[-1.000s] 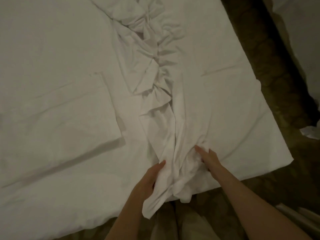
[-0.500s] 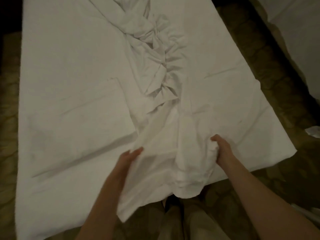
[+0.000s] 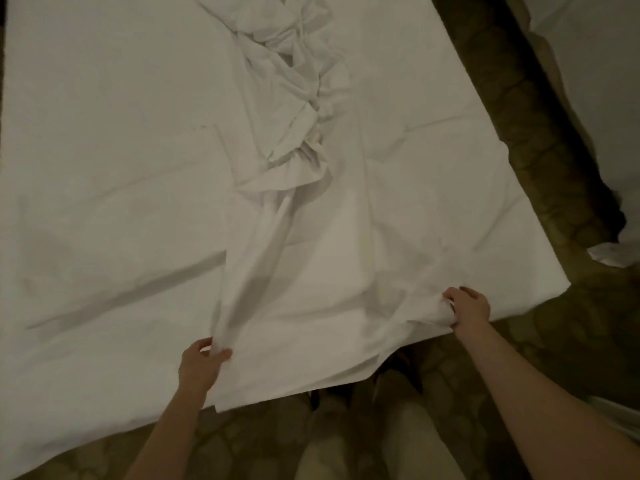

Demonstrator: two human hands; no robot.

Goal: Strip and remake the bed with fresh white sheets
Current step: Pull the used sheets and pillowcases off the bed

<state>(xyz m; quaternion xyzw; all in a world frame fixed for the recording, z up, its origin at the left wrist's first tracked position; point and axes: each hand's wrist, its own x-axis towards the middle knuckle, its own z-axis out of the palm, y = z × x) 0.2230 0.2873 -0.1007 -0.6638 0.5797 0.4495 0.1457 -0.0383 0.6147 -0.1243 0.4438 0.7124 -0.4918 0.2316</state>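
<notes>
1. One white bed (image 3: 104, 168) fills most of the view, its flat covered surface running from the top edge down to the near edge by the person's legs, with a long crease across the left half.
2. Patterned brown carpet (image 3: 540, 348) shows along the right side and the bottom, below the bed's near edge.
3. A second white sheet (image 3: 322, 278) lies on top of the bed, roughly in the middle — bunched into tight pleats toward the far end, and spread wider and flatter at the near end, where its loose edge hangs just past the mattress.
4. The person's pale trouser legs (image 3: 374, 445) stand against the bed's near edge, between the two bare forearms.
5. The right hand (image 3: 467, 308) grips the sheet's near right part; its fingers are curled round a wad of cloth at the bed's edge.
6. The left hand (image 3: 201, 363) holds the sheet's near left fold — thumb and fingers pinch a narrow ridge of cloth that rises from the hand toward the pleats.
7. A small white scrap (image 3: 609, 256) lies on the carpet at the right edge, well apart from the bed.
</notes>
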